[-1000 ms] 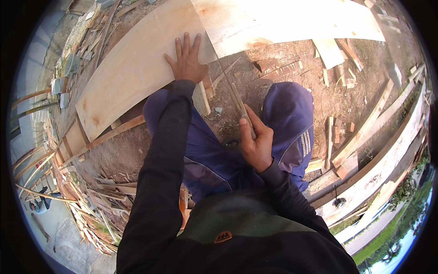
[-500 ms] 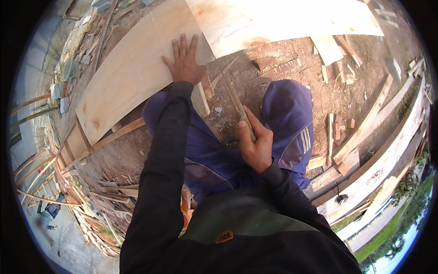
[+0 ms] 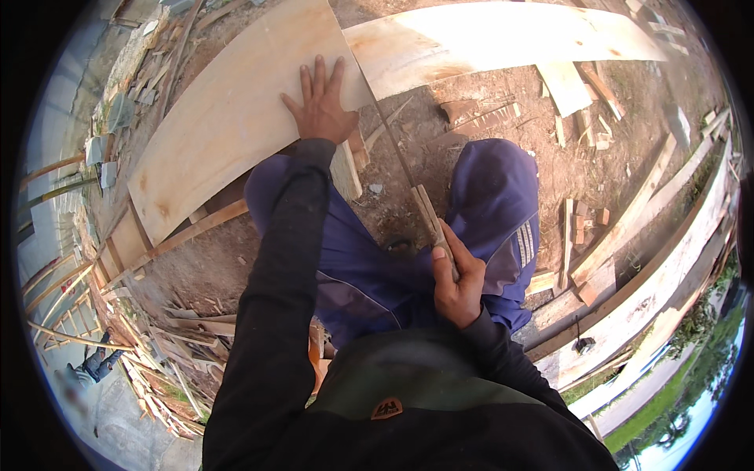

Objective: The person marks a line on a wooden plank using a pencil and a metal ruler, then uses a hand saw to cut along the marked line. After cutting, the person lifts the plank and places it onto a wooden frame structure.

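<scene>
Left hand (image 3: 320, 106) lies flat, fingers spread, on the pale curved plywood sheet (image 3: 228, 118) at upper centre. Right hand (image 3: 455, 286) clenches the wooden-handled handsaw (image 3: 428, 216); steady pressure should stop the sheet shifting.

The person is wearing a black long-sleeved top, its sleeves (image 3: 283, 259) reaching down to the wrists and leaving the left hand (image 3: 320, 106) and the right hand (image 3: 455, 286) bare (no gloves are showing on either). Over the chest a dark green panel (image 3: 408, 377) is sitting, carrying a small orange emblem (image 3: 387, 408) near its lower middle. The legs are wearing loose blue-purple trousers (image 3: 495, 196), with a few thin white stripes (image 3: 525, 247) running along the outer side of the right leg.
</scene>
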